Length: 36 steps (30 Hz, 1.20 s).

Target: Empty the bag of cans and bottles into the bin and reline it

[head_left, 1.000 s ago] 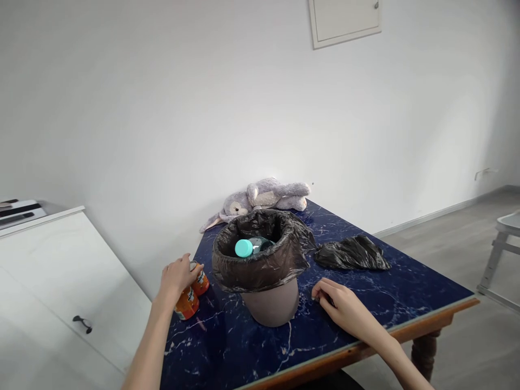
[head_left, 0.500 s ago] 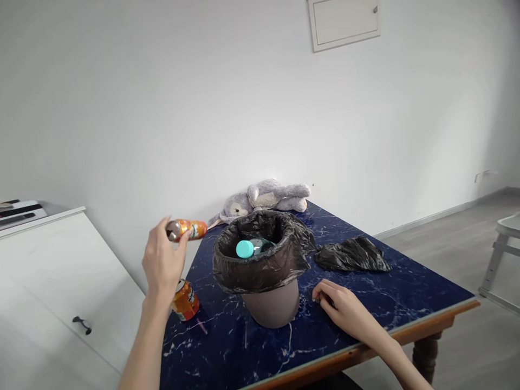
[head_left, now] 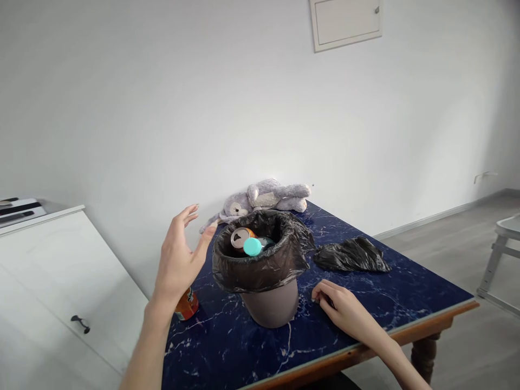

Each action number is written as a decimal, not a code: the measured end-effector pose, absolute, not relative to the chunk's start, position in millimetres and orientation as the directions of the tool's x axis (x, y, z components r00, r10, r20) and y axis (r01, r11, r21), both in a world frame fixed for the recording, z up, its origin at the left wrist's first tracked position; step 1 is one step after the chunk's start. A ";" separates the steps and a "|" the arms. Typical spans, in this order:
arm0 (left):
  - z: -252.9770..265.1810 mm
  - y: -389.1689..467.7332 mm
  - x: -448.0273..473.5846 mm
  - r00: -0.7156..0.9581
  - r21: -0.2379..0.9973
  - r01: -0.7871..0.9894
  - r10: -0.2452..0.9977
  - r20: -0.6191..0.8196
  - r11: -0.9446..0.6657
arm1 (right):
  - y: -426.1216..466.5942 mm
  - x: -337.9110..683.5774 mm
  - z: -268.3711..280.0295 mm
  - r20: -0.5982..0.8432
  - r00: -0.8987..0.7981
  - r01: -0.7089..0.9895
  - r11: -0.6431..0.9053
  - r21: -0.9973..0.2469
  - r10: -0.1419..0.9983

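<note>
A small bin (head_left: 271, 306) lined with a black bag (head_left: 260, 271) stands on the blue marble-patterned table (head_left: 365, 309). Inside it lie an orange can (head_left: 239, 237) and a bottle with a teal cap (head_left: 252, 246). My left hand (head_left: 179, 260) hovers just left of the bin's rim, fingers spread, holding nothing. Below that hand a second orange can (head_left: 187, 305) lies on the table. My right hand (head_left: 343, 306) rests on the table to the right of the bin's base, fingers curled, apparently empty.
A loose black bag (head_left: 351, 254) lies right of the bin. A grey plush toy (head_left: 260, 197) lies at the table's far edge by the wall. A white cabinet (head_left: 60, 287) stands to the left, and a chair (head_left: 501, 244) at far right.
My left hand lifted an orange can off the table, carried it toward the bin and let go; the can now lies inside the bin. The right hand has stayed put.
</note>
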State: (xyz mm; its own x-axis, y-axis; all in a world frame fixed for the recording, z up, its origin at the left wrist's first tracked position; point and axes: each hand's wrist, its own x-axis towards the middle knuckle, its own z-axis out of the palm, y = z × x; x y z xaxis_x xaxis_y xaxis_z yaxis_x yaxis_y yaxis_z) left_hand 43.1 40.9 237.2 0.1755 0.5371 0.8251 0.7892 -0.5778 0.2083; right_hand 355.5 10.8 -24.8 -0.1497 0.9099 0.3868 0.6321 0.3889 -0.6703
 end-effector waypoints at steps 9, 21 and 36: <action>233.2 56.7 10.0 0.065 0.200 0.887 0.541 0.838 -0.416 | 10.8 355.9 -24.5 0.393 -0.148 0.632 0.393 -0.668 0.908; 133.0 131.4 -97.2 -0.157 -0.001 0.987 0.970 0.185 0.160 | 11.8 356.1 -25.0 0.395 -0.154 0.628 0.399 -0.669 0.906; 141.3 109.9 -74.0 -0.277 0.158 0.959 0.892 0.357 0.234 | 12.2 357.0 -25.2 0.365 -0.173 0.626 0.388 -0.676 0.915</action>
